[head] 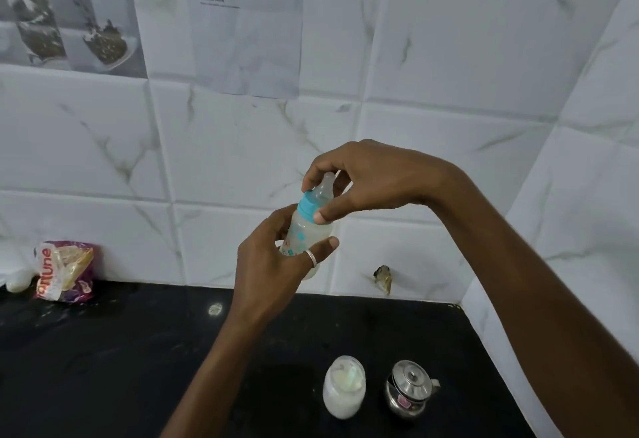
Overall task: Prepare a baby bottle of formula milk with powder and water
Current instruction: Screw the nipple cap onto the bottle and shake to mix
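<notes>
I hold a clear baby bottle (307,230) with whitish liquid in the air above the black counter. My left hand (276,264), a ring on one finger, wraps its lower body. My right hand (366,181) comes from above, fingers on the teal collar (307,204) and around the clear teat (325,188). The bottle tilts slightly to the right. An open glass jar of white powder (344,389) stands on the counter below, with a pale scoop inside it. Beside it stands a small steel pot with a lid (409,389).
The black counter (121,351) meets white marble-patterned wall tiles at the back and right. A crumpled purple and orange packet (64,270) lies at the back left beside a white object (17,280). A printed sheet (249,22) hangs on the wall.
</notes>
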